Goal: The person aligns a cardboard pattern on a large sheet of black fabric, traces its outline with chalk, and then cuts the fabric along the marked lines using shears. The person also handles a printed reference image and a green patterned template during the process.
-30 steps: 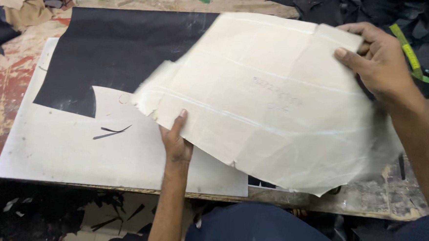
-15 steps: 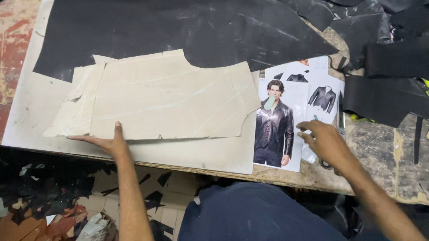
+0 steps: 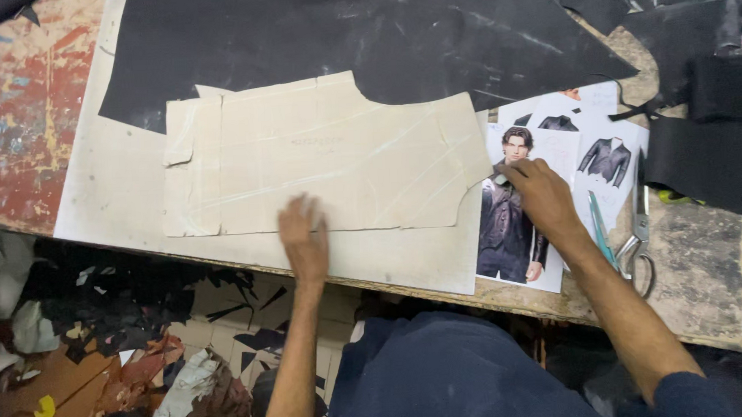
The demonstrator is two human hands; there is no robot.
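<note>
While scraps of leather and card (image 3: 100,366) are lying on the floor nearest the viewer, the left hand (image 3: 303,237) is pressing flat, fingers spread, on the lower edge of the cream paper pattern (image 3: 326,156). This pattern is lying flat on a larger white sheet (image 3: 117,205) near the table's front edge. To the side, the right hand (image 3: 544,195) is resting open on a printed jacket picture (image 3: 554,140), its fingertips touching the pattern's right corner and gripping nothing. Scissors (image 3: 635,237) are lying just beside that wrist. Farther back, black leather (image 3: 337,41) is spreading under the pattern's top edge, with more dark pieces (image 3: 714,131) at the far right. By the look of it, the pattern is placed and smoothed, while no marking or cutting around it is showing yet.
</note>
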